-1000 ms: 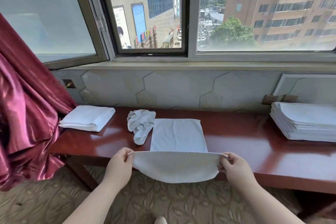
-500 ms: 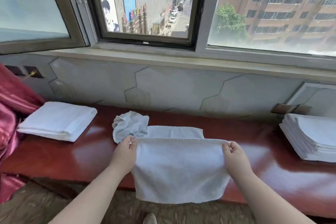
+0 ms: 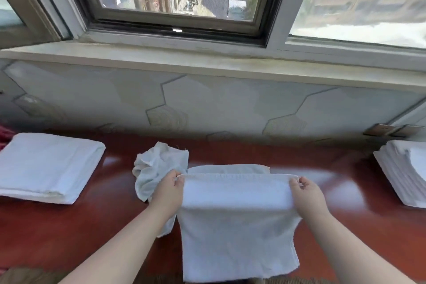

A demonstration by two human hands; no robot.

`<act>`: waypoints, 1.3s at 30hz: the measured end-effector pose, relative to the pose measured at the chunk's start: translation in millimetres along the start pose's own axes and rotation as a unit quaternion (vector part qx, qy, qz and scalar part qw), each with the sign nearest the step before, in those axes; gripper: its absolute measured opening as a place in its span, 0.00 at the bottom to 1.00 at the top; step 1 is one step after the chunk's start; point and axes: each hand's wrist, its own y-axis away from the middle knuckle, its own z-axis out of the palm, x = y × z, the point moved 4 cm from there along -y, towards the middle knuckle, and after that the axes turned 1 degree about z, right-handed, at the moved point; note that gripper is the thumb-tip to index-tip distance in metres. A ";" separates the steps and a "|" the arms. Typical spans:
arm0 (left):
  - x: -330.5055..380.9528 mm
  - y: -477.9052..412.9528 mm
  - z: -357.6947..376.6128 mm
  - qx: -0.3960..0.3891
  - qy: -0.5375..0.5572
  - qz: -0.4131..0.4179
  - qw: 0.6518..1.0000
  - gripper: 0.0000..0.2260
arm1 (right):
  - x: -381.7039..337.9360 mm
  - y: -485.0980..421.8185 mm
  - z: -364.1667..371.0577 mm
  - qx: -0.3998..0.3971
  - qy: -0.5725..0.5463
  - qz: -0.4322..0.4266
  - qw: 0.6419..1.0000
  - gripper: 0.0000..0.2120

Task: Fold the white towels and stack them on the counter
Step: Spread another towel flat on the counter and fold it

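The towel [image 3: 237,221] lies on the counter [image 3: 334,214], its near part hanging over the edge. The left hand [image 3: 167,191] and right hand [image 3: 307,193] pinch its folded far corners.

Two bare forearms reach in from below, no sleeves, watch or bracelet on either. The bare left hand [image 3: 167,191] and bare right hand [image 3: 307,193] wear no rings or gloves (nails too blurred to judge).

Left hand [image 3: 169,189], right hand [image 3: 306,193]: pinch grip.
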 end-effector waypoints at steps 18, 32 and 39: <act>-10.9 -129.1 56.0 -0.111 -0.339 0.046 0.933 0.15 | 1.4 -128.9 89.8 -0.171 0.211 -0.007 0.962 0.04; -5.3 -136.0 94.0 -0.187 -0.530 0.075 0.824 0.18 | 3.0 -159.4 114.6 -0.232 0.341 -0.134 0.901 0.05; -0.9 -126.1 79.4 -0.121 -0.487 0.087 0.861 0.15 | -4.2 -147.9 115.1 -0.265 0.340 -0.116 0.895 0.07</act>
